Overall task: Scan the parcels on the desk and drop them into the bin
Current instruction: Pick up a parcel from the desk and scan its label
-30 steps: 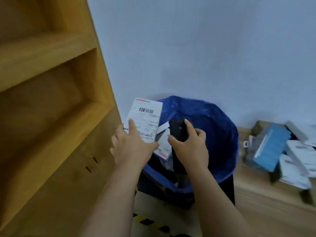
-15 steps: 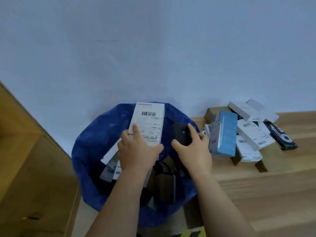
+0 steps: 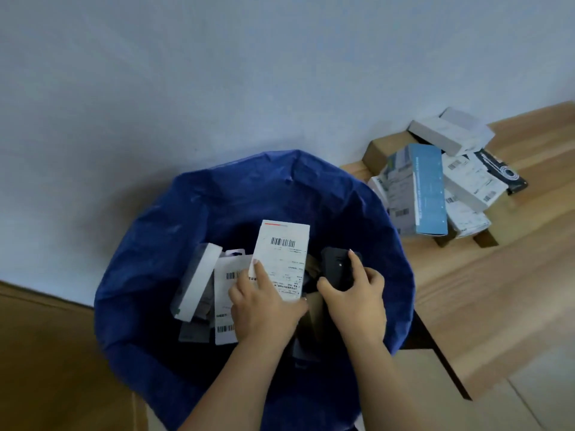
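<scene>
Parcel (image 3: 281, 259) in left hand (image 3: 264, 309) now over bin (image 3: 149, 244); right hand (image 3: 354, 297) grips scanner (image 3: 337, 265); drop next.

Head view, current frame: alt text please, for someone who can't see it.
Over a blue-lined bin, the person's left hand holds a white parcel, barcode label up, while the right hand holds a black scanner beside it. Other parcels already lie in the bin; a pile of boxes waits on the wooden desk to the right.
</scene>
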